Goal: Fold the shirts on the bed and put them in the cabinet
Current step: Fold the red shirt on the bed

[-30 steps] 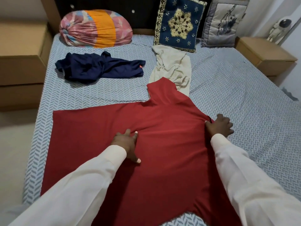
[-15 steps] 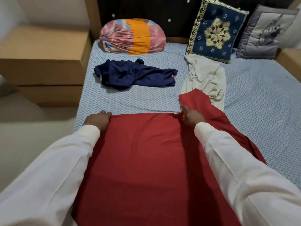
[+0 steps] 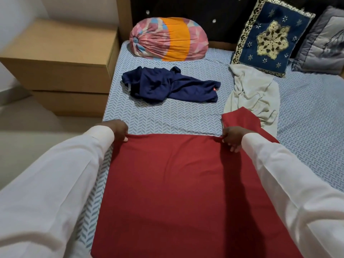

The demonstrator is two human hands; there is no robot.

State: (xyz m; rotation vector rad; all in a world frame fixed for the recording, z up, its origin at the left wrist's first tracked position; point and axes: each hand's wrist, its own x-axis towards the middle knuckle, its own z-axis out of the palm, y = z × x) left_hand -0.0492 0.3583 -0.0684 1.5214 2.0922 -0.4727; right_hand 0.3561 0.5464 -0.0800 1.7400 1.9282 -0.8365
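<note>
On bed point(image 3: 167, 118), far half: crumpled navy shirt point(image 3: 167, 86) left, cream shirt point(image 3: 255, 90) right, partly under sleeve of red shirt point(image 3: 176, 183). Left hand point(image 3: 115, 131), right hand point(image 3: 231, 139): fingers curled, pinching its far edge.

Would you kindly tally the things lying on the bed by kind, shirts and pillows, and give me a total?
Shirts: 3 (red fabric shirt, crumpled navy blue shirt, crumpled cream shirt)
Pillows: 3 (round pink and orange bolster, navy blue embroidered cushion, grey quilted cushion)
Total: 6
</note>
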